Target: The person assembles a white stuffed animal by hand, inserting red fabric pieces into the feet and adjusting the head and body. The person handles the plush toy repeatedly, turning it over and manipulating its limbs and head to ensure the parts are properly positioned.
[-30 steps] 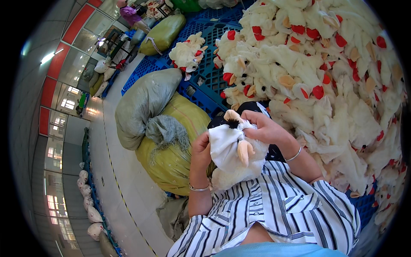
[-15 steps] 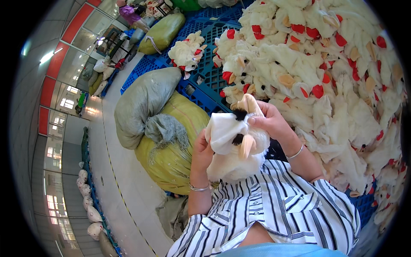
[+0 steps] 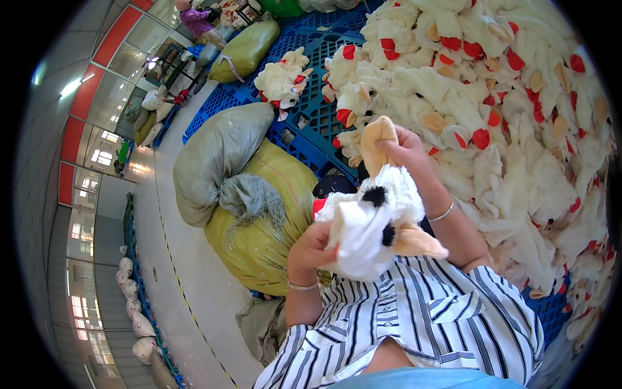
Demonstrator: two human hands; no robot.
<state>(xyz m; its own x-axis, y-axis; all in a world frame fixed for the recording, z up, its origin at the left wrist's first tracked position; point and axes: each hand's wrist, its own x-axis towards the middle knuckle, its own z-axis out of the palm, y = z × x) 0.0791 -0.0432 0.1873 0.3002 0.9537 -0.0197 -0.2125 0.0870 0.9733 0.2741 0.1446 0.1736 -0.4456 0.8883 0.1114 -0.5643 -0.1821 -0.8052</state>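
In front of my striped shirt I hold up a white plush animal skin point(image 3: 405, 188), limp and unstuffed, with black eye patches and tan ears. My left hand point(image 3: 310, 247) is closed on the edge of its white muzzle, where a bit of red shows. My right hand point(image 3: 407, 148) pinches one tan ear point(image 3: 378, 144) and stretches it upward. The other ear point(image 3: 420, 241) sticks out toward my right forearm. Part of the underside is hidden behind the muzzle and my left fingers.
A large heap of similar plush skins point(image 3: 466, 117) fills the right side, over blue pallets point(image 3: 324, 55). A grey sack point(image 3: 223, 155) lies on a yellow-green sack point(image 3: 265, 240) at my left. Another sack point(image 3: 249, 52) lies farther off. A person in purple point(image 3: 196, 23) stands at the far left.
The plush skin has turned and shifted to the right. My right hand has moved up, pulling one ear upright, and the other ear now points outward. My left hand has moved slightly lower.
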